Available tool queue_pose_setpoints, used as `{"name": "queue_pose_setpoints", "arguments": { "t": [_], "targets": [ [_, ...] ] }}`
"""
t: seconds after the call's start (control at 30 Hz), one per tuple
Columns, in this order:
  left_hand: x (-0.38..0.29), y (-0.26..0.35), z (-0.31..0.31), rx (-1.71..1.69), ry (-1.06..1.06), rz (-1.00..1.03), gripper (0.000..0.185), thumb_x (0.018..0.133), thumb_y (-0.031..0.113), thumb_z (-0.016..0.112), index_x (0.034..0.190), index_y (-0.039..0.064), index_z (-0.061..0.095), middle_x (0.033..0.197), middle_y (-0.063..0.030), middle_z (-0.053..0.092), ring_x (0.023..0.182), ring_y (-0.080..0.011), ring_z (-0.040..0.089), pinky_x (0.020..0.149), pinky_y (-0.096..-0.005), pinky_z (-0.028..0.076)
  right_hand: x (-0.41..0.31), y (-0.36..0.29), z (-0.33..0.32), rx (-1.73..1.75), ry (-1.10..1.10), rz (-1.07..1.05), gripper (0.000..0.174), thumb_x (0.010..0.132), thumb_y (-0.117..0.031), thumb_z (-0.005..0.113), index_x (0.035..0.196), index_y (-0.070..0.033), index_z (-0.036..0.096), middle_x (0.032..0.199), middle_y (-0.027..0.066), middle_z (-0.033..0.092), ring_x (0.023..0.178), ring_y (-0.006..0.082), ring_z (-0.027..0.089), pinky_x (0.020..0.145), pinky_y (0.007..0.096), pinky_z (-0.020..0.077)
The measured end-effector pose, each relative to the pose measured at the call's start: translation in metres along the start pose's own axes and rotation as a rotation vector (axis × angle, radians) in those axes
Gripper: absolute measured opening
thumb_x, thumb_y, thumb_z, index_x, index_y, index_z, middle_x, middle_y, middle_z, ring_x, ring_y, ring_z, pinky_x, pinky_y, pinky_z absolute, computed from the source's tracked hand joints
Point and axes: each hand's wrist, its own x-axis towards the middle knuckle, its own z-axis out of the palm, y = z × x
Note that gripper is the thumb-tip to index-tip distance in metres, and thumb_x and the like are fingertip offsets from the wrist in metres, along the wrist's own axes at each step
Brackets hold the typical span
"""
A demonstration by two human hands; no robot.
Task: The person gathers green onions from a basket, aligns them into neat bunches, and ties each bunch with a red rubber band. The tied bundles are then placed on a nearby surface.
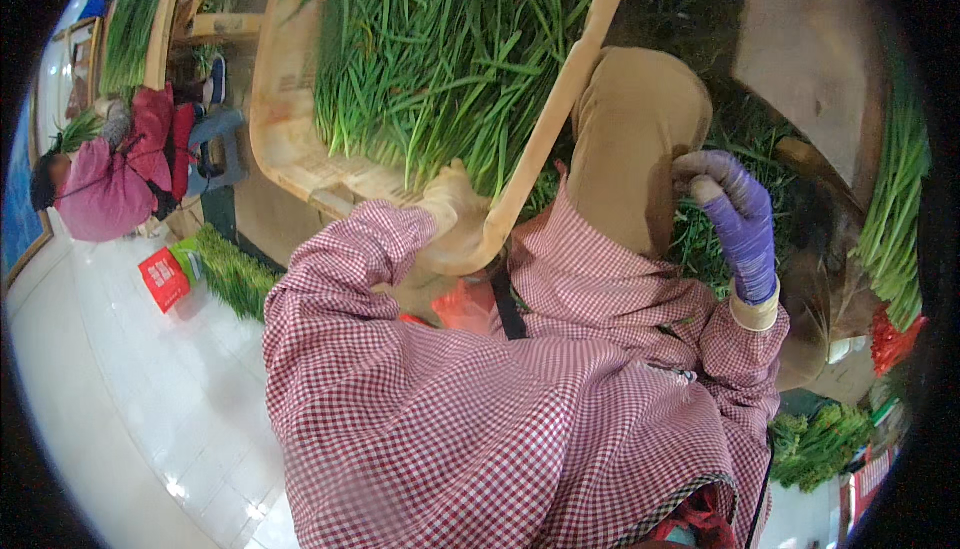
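My left hand [452, 200], in a cream glove, is at the pale stalk ends of a thick pile of long green chive-like leaves [442, 61]. The pile lies in a wooden-coloured tray [289, 99] with a raised rim. Whether these fingers grip any stalks is hidden. My right hand [735, 211] wears a purple glove with greyish fingertips. Its fingers are bent inward beside my brown-covered knee [641, 114]; nothing shows in them, but the palm side is hidden. Loose leaves [705, 241] lie below this hand.
At the left, another person [105, 181] in pink sits by more greens [139, 20]. A red package [163, 279] and a green bundle [236, 271] lie on the pale tiled floor [187, 391]. On the right are a brown board [810, 46] and a leaf bundle [900, 211].
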Motion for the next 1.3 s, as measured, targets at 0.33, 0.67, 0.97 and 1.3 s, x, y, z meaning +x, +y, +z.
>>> {"name": "queue_pose_setpoints", "arguments": {
  "t": [0.33,0.67,0.97,1.3],
  "targets": [
    [0.021,0.003,0.000,-0.033,-0.096,-0.040,0.097,0.059,0.046,0.080,0.134,-0.001,0.042,0.117,-0.0184,0.062,0.109,-0.0306,0.061,0.088,-0.0406,0.051,0.001,-0.024,-0.003,-0.023,-0.034,-0.060,0.020,0.089,-0.007,0.058,0.107,-0.001,0.064,0.101,0.0070,0.064,0.095,0.0147,0.059,0.085,0.0278,0.0460],
    [0.065,0.006,0.040,-0.223,0.117,-0.132,0.064,0.067,0.040,0.076,0.113,0.003,0.053,0.107,-0.0163,0.065,0.102,-0.0282,0.064,0.086,-0.0390,0.050,0.000,-0.022,-0.002,-0.084,-0.016,-0.034,0.020,0.090,-0.011,0.058,0.107,-0.002,0.064,0.098,0.0077,0.065,0.091,0.0147,0.060,0.083,0.0278,0.0468],
    [0.025,-0.051,-0.082,-0.788,-0.292,0.209,0.020,0.087,0.018,0.063,0.095,0.000,0.061,0.085,-0.0067,0.061,0.077,-0.0157,0.059,0.061,-0.0297,0.053,0.002,-0.020,0.005,-0.011,-0.046,-0.030,0.020,0.089,-0.008,0.059,0.107,0.000,0.064,0.103,0.0067,0.065,0.096,0.0141,0.060,0.087,0.0272,0.0459],
    [0.009,-0.062,-0.149,-0.614,-0.292,0.376,0.033,0.083,0.029,0.070,0.100,0.000,0.065,0.087,-0.0055,0.065,0.077,-0.0119,0.060,0.067,-0.0252,0.052,0.096,-0.073,0.089,-0.881,-0.264,-0.525,0.059,0.078,-0.026,0.071,0.130,-0.009,0.048,0.123,0.0149,0.056,0.108,0.0344,0.058,0.092,0.0408,0.0462]
  ]
}}
